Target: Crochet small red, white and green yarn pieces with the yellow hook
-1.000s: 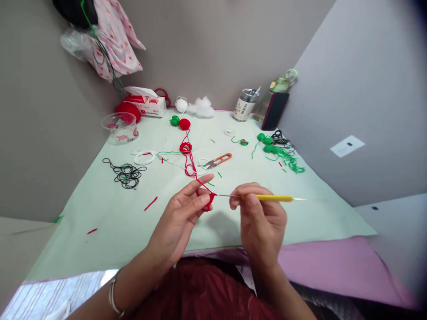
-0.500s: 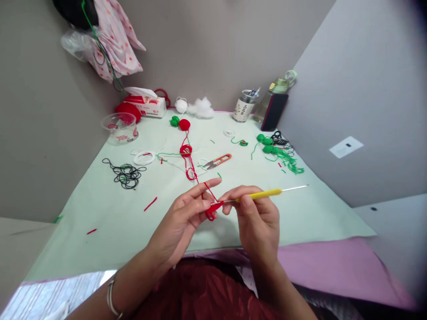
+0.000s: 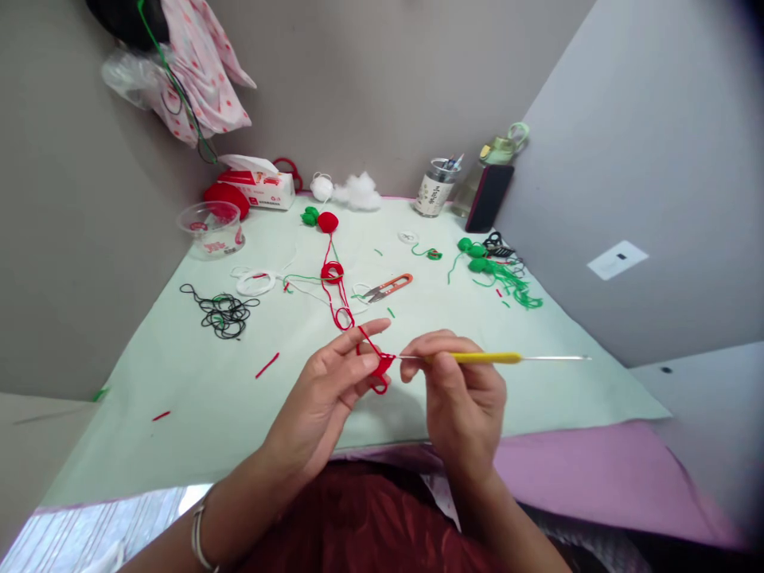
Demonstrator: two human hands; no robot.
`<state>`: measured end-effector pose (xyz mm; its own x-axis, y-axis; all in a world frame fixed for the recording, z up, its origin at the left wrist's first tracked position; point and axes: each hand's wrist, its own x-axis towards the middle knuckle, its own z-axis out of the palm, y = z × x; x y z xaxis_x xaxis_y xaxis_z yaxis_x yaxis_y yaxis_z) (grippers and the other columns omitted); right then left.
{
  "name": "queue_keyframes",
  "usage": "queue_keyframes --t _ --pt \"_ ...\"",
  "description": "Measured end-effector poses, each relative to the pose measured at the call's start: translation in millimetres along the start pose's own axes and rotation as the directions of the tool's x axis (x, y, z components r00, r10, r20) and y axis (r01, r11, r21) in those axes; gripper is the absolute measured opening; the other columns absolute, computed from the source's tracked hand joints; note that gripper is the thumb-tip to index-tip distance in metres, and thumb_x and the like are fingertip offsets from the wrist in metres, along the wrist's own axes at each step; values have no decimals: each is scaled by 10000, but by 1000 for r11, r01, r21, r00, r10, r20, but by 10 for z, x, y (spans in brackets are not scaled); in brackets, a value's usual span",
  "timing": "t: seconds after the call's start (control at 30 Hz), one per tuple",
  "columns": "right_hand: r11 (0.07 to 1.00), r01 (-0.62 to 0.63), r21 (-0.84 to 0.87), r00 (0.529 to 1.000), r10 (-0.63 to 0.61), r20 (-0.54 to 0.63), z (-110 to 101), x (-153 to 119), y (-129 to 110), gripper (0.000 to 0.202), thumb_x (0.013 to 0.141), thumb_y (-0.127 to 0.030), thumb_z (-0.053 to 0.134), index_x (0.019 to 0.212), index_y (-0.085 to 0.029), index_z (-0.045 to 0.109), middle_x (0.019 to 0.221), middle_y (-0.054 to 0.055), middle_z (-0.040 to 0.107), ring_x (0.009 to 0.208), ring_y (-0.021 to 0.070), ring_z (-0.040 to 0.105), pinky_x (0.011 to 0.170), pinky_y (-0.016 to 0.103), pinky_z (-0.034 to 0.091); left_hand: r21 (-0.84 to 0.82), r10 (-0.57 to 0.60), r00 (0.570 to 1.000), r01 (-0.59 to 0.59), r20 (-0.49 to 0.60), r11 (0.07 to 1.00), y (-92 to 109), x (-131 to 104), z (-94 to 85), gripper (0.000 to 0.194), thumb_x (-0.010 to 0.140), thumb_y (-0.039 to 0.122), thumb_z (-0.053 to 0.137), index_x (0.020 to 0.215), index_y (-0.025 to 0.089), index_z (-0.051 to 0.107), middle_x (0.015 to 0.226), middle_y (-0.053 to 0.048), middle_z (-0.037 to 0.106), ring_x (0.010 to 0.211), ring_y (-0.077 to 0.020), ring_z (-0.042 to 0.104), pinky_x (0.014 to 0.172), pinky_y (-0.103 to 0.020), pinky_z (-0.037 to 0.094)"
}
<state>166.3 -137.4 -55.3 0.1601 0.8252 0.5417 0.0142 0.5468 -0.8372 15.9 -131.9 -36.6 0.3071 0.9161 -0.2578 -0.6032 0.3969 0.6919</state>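
Note:
Between the thumb and fingers of my left hand [image 3: 334,378] is a small red crochet piece [image 3: 383,368], with a loop of yarn hanging below it. Red yarn [image 3: 342,318] runs over my raised left index finger and back to loose coils on the table. My right hand [image 3: 462,382] is closed around the yellow handle of a double-ended crochet hook [image 3: 486,358]. One metal end of the hook points left and meets the top of the red piece; the other end sticks out to the right.
Orange thread snips [image 3: 389,288] lie beyond my hands. A tangle of black cord [image 3: 224,312] and a clear plastic tub [image 3: 210,231] are at the left. Green yarn pieces [image 3: 504,274] lie at the right, near a propped phone [image 3: 489,199] and a pen jar [image 3: 435,191].
My right hand has shifted slightly right with the hook, now held more level. More of its left shaft shows beside the red piece. My left hand keeps its hold.

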Motion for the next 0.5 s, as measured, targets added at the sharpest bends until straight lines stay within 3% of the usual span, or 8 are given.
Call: queue_keyframes --t 0.13,0.2,0.3,0.4,0.5 --pt "999 7 -31 999 -5 52 42 28 2 165 1034 -246 635 1002 -250 797 943 48 790 900 200 741 748 330 618 109 79 997 -79 3 991 -47 -1 9 344 820 219 864 1162 251 840 888 -5 732 927 -145 643 916 -244 487" --pt "997 42 -72 997 -38 61 49 4 9 189 1036 -203 620 1030 -264 798 938 39 795 887 190 746 726 311 622 128 91 996 -88 -12 988 -69 3 14 351 817 235 882 1164 264 840 871 2 733 909 -139 642 904 -242 487" --pt "947 209 -246 977 -190 97 28 -67 47 253 1010 -132 639 1130 -288 798 1003 51 782 902 188 745 739 316 633 92 102 994 -98 -45 991 -85 20 24 381 793 256 917 1165 257 838 820 13 716 825 -120 623 852 -234 492" --pt "840 374 -393 927 -326 185 -20 -104 80 311 987 -122 665 1205 -304 792 1100 78 770 952 210 746 759 341 641 -25 9 1000 -9 -24 1000 -70 46 17 390 776 260 925 1152 198 842 874 -21 733 828 -126 633 849 -243 510" --pt "939 209 -273 978 -204 47 -53 -63 56 256 1007 -117 631 1133 -272 792 935 46 757 810 183 725 696 328 616 -91 -56 998 53 -35 994 -37 62 -11 333 772 224 916 1094 162 857 869 -24 712 782 -109 620 815 -233 518"
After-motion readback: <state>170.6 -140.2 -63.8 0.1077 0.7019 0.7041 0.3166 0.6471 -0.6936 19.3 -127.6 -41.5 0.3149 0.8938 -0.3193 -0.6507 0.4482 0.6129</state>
